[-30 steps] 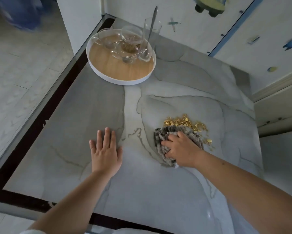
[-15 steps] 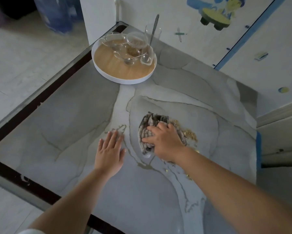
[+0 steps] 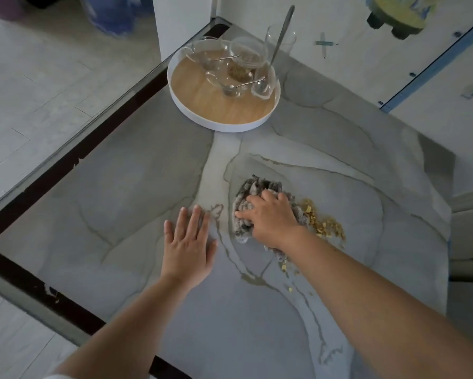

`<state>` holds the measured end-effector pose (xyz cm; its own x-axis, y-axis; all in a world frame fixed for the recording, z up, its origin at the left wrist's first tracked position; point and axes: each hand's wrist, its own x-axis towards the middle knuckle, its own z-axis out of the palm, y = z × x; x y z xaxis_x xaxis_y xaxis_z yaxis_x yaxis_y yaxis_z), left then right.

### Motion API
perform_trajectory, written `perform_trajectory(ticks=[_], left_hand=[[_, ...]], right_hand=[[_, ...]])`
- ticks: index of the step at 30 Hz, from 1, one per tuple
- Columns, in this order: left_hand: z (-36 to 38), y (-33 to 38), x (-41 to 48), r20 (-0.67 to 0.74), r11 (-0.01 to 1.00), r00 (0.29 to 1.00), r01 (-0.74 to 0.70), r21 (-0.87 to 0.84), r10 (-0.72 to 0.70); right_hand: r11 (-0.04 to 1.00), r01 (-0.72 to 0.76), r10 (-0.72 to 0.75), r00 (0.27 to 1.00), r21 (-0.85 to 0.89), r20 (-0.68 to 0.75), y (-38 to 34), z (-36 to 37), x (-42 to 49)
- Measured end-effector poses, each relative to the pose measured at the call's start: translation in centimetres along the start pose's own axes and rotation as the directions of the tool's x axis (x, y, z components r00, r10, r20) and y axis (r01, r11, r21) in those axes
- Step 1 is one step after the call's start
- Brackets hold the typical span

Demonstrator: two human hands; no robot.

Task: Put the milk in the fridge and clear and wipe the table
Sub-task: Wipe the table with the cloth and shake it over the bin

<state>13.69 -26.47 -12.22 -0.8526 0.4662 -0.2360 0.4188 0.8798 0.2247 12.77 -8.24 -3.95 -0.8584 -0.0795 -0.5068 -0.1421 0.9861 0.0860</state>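
The grey cloth (image 3: pixel 253 188) lies on the table (image 3: pixel 120 187), half hidden under the right hand (image 3: pixel 270 221), whose fingers curl into it. Yellow crumbs (image 3: pixel 324 227) lie at its 4 o'clock, partly behind the wrist. At 8 o'clock the left hand (image 3: pixel 188 242) rests flat, fingers straight, holding nothing. At 12 o'clock, a tray (image 3: pixel 221 124) of glassware (image 3: pixel 246 54).

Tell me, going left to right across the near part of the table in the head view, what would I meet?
left hand, flat on the table → grey cloth, gripped by the right hand → yellow crumbs
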Motion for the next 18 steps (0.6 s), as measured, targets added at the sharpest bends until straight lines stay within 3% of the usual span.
perform_trajectory(ticks=[5,10,18], left_hand=[[-0.6,3.5,3.3,0.067,0.999,0.998,0.0,-0.037,0.003],[0.3,6.1,3.7,0.078,0.996,0.993,-0.088,-0.017,0.09],[0.2,6.7,3.8,0.076,0.992,0.989,-0.123,-0.017,0.124]], right_hand=[[0.989,-0.144,0.142,0.986,0.015,0.085,3.3,1.3,-2.9],[0.961,-0.267,0.254,0.956,0.073,0.149,5.2,3.4,-6.8],[0.922,-0.373,0.349,0.917,0.1,0.195,7.1,3.6,-10.5]])
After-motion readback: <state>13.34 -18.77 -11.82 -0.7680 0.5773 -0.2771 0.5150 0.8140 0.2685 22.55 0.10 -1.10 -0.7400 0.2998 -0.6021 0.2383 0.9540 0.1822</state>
